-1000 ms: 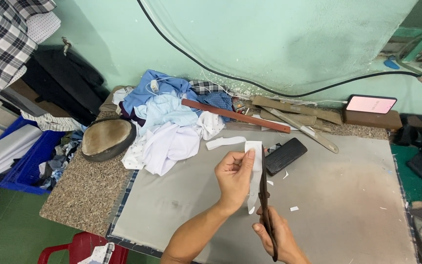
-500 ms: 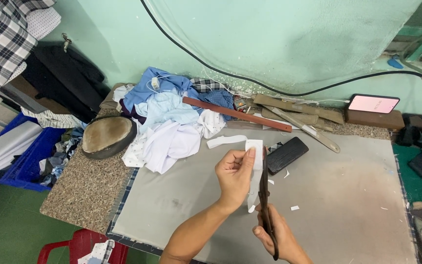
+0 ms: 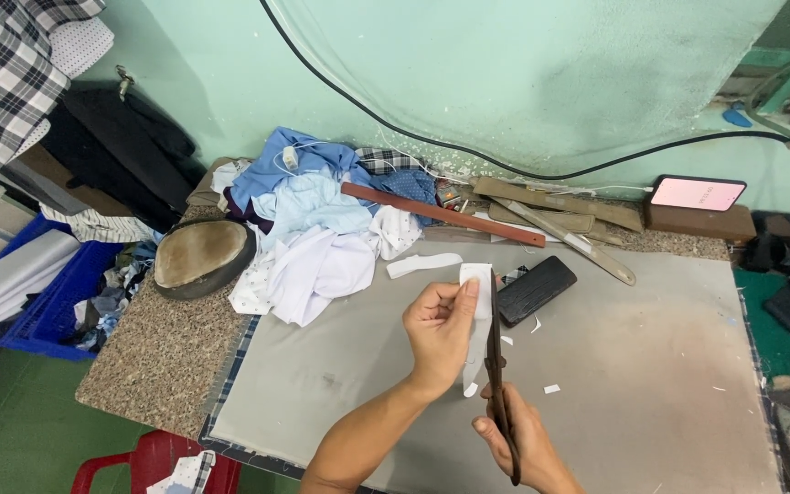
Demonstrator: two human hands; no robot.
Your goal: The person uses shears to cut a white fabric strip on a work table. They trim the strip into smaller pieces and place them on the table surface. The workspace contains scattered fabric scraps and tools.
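Note:
My left hand pinches a narrow strip of white fabric and holds it upright above the grey work table. Just below and to the right, my right hand grips a pair of long dark scissors. The blades point away from me and run along the right edge of the strip. Small white offcuts lie on the table under the hands.
A heap of blue and white clothes sits at the back left beside a domed pad. A black wallet-like case, a white strip, wooden rulers and a lit phone lie behind. A red stool stands below.
The hands, strip and scissors stay almost as they were; the view has shifted slightly and the scissors sit a little lower along the strip.

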